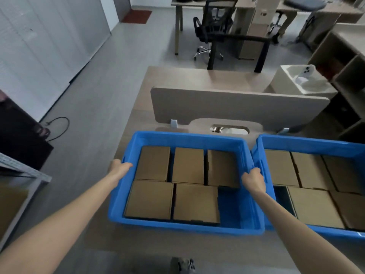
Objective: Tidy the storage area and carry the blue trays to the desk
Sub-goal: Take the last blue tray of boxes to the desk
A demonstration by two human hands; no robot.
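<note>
A blue tray (pixel 177 226) holding several brown cardboard boxes (pixel 188 165) sits at the near end of the desk (pixel 136 123). My left hand (pixel 120 167) grips its left rim, fingers curled over the edge. My right hand (pixel 253 179) grips its right rim. A second blue tray (pixel 308 142) with several cardboard boxes stands on the desk directly to the right, its wall touching the first tray.
A beige divider panel (pixel 237 107) crosses the desk behind the trays. A white box (pixel 302 82) lies beyond it at right. Behind stand a black office chair (pixel 213 26) and more desks. Shelving (pixel 347 76) lines the right; a metal rack (pixel 25 171) and a floor cable (pixel 59 125) are left.
</note>
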